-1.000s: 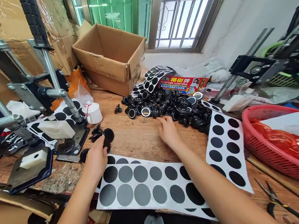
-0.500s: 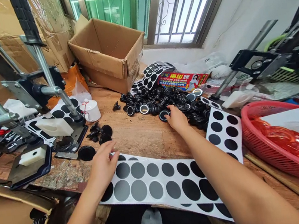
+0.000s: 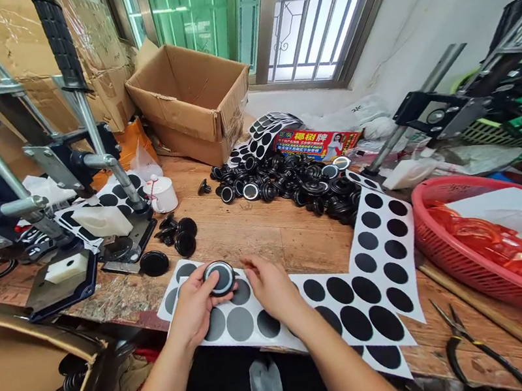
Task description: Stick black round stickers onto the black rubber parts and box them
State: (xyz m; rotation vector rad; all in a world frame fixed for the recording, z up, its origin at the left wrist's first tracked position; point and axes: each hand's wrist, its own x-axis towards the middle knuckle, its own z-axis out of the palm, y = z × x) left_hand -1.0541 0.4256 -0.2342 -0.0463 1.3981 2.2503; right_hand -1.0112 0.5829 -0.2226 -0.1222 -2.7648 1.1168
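Note:
My left hand (image 3: pixel 193 306) grips a round black knob (image 3: pixel 220 278) between thumb and fingers, its ringed, pale-edged face turned up. Just to the right of it is my right hand (image 3: pixel 276 291), fingers loosely bent and apart, with nothing visible in them. Under both hands lies a white sheet of round black stickers (image 3: pixel 339 290), whose circles look grey on the left where light catches them. A second sticker strip (image 3: pixel 380 237) runs up the right side. Farther back is a heap of black knobs (image 3: pixel 288 181).
Several black discs (image 3: pixel 185 236) and a white mug (image 3: pixel 162 194) sit at left, near lever presses (image 3: pixel 99 148). A cardboard box (image 3: pixel 191 101) stands at the back. At right are a pink basket (image 3: pixel 424 222) of red rings, pliers (image 3: pixel 456 326) and another press (image 3: pixel 436 111).
My right hand has come back from the heap towards me, and a knob is now in my left hand. My left hand has moved right, over the sheet. The view has shifted slightly.

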